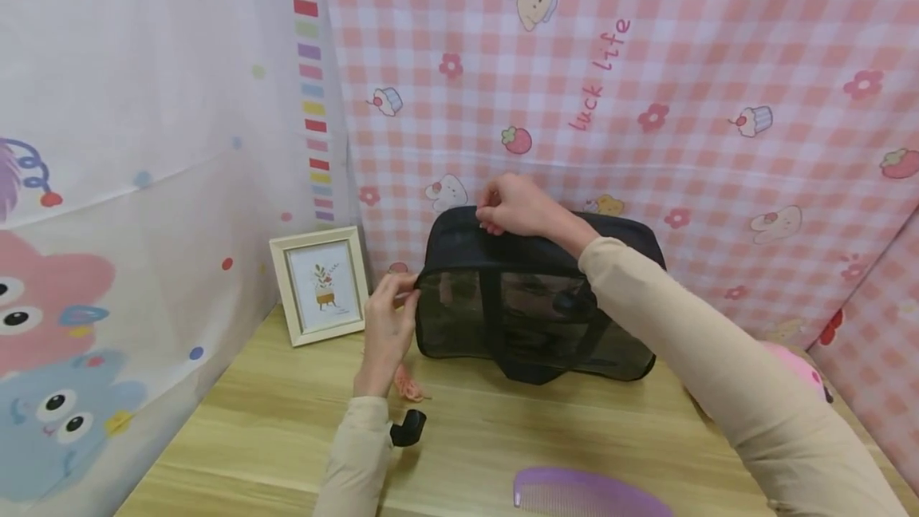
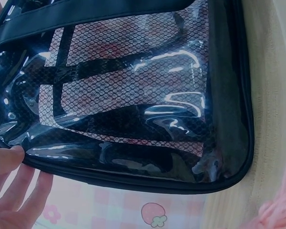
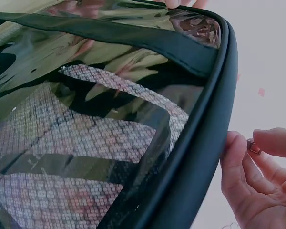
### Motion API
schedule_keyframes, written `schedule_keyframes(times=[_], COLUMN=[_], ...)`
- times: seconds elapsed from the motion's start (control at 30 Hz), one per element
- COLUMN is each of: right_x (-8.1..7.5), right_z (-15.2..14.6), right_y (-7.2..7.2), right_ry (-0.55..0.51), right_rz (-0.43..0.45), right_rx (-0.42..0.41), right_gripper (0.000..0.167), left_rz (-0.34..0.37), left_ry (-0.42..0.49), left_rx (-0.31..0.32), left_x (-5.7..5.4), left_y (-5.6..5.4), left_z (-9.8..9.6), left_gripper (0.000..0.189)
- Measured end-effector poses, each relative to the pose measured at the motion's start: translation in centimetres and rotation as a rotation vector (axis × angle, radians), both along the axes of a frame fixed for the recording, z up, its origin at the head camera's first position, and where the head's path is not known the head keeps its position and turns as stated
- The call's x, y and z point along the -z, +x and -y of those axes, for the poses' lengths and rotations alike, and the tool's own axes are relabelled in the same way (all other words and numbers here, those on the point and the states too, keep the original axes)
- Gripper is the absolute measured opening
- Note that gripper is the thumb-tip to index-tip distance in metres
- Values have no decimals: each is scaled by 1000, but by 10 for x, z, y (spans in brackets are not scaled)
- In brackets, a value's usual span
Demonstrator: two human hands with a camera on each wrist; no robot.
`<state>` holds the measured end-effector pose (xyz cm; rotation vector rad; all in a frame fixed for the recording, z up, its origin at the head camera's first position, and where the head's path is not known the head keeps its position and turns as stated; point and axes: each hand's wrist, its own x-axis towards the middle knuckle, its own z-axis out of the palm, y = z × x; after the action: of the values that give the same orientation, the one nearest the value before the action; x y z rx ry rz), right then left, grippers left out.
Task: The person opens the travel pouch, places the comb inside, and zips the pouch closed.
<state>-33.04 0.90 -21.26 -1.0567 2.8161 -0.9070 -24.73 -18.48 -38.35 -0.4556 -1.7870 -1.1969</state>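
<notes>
A black toiletry bag with clear front panels, mesh and a dark strap handle stands upright on the table, close to the checked cloth. At its top left corner, my left hand pinches the piped edge between thumb and fingers. My right hand is at the top of the bag, left of the middle. In the right wrist view, its thumb and fingers pinch a small metal zipper pull. The zip itself is hidden from the cameras.
A cream picture frame leans left of the bag. Pink yarn lies by my left wrist, and a purple comb near the front edge. Something pink and rounded is partly hidden behind my right sleeve. Printed cloths hang behind and at the sides.
</notes>
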Motion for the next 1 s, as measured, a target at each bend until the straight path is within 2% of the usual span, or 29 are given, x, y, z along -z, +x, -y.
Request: schedule_keyframes(times=[0.13, 0.3, 0.43, 0.53, 0.63, 0.83, 0.93, 1.0], right_x=[2, 2, 5, 7, 7, 6, 7, 9], right_z=[8, 22, 26, 24, 21, 14, 9, 4], right_y=[1, 3, 4, 4, 6, 9, 12, 15], right_ry=[-1, 10, 18, 16, 18, 49, 27, 0], right_rz=[-4, -37, -60, -43, -7, 12, 26, 35], right_rx=[-7, -22, -20, -12, 1, -1, -15, -26], right_gripper=[11, 9, 9, 9, 8, 11, 13, 13], left_rz=[2, -25, -39, -43, -52, -82, -79, -74], left_ry=[-7, -3, -8, -15, -11, -20, -27, -29], left_rx=[-9, -20, -16, -12, -9, -16, -24, -29], left_x=[17, 12, 0, -8, -9, 1, 8, 9], left_y=[-16, -15, -2, 6, 7, -7, -13, -12], left_z=[7, 6, -1, -6, -8, -2, 1, 1], left_gripper=[20, 20, 20, 20, 20, 22, 22, 22])
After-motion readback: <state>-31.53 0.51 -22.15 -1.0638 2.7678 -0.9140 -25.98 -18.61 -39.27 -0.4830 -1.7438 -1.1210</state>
